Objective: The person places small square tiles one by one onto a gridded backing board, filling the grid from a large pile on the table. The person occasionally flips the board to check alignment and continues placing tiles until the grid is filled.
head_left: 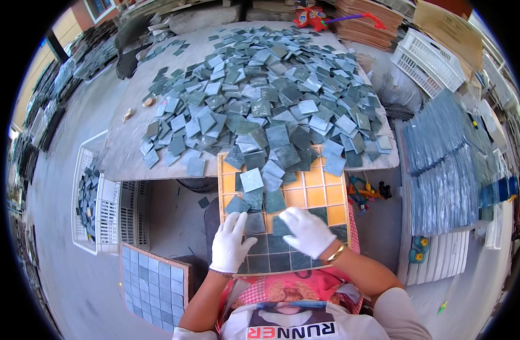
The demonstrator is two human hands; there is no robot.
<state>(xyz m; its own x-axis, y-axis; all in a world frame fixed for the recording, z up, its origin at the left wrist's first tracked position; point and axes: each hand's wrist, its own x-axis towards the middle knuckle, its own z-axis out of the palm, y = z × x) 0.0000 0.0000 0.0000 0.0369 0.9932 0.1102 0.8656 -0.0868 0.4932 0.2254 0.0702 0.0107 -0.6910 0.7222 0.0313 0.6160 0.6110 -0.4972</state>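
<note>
Tile-setting station seen from above, with two white-gloved hands at a gridded orange tray [296,198] that lies in front of the wearer, its far edge by the near edge of a pale table [127,141]. The left hand [233,243] is over the tray's left side, its fingers extended and slightly parted, the thumb standing away from them; the fingertips lie near a loose tile [237,204]. The right hand [306,230] reaches in from the right, fingers pointing left, close to a dark green tile [280,226]; whether they grip it cannot be told. Square stone tiles [279,262] occupy the cells of the tray's near rows, while several orange cells to the centre and right are bare. Loose tiles overlap the far left part of the tray, continuous with a large heap of green-grey tiles [260,107] spread over the table. A gold-coloured bracelet [335,254] circles the right wrist. At lower left stands a tiled panel [152,283]; behind it, a white plastic crate [107,218] contains small tiles. Plastic-wrapped stacks [441,170] stand at right.
</note>
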